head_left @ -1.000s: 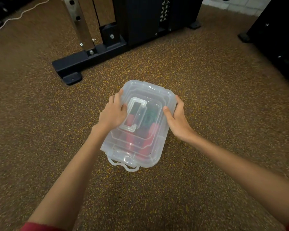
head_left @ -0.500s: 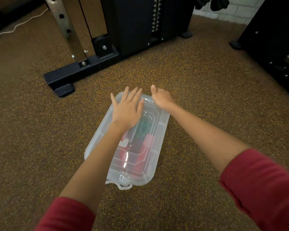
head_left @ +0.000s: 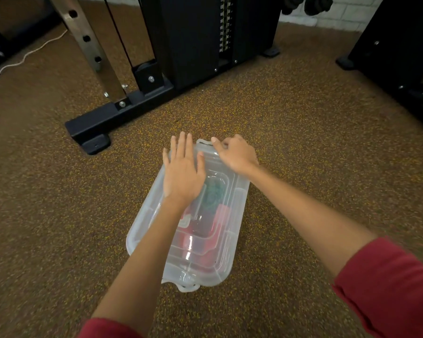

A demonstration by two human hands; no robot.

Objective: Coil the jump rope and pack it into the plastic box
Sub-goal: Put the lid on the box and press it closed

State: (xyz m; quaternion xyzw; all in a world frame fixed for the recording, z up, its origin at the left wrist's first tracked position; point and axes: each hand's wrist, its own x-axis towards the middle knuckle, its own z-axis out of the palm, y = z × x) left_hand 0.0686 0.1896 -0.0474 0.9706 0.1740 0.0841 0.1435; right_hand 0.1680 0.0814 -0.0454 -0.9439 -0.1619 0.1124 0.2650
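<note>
A clear plastic box (head_left: 226,254) lies on the speckled floor with its lid on. Through the lid the jump rope (head_left: 214,195) shows as a blurred green coil with red parts beside it. My left hand (head_left: 182,170) lies flat on the lid's far left part, fingers spread. My right hand (head_left: 236,153) is curled over the far end of the lid, fingertips at the end latch (head_left: 204,142). A second latch (head_left: 187,287) sticks out at the near end.
A black weight machine (head_left: 193,45) stands beyond the box, and its base foot (head_left: 93,132) reaches toward the left. Another black machine (head_left: 401,57) fills the right edge. A white cord (head_left: 27,54) runs over the floor at far left.
Both hands slid from the lid's handle and right side to its far end. My left hand flattened on the lid; my right hand curled over the far latch. The view shifted.
</note>
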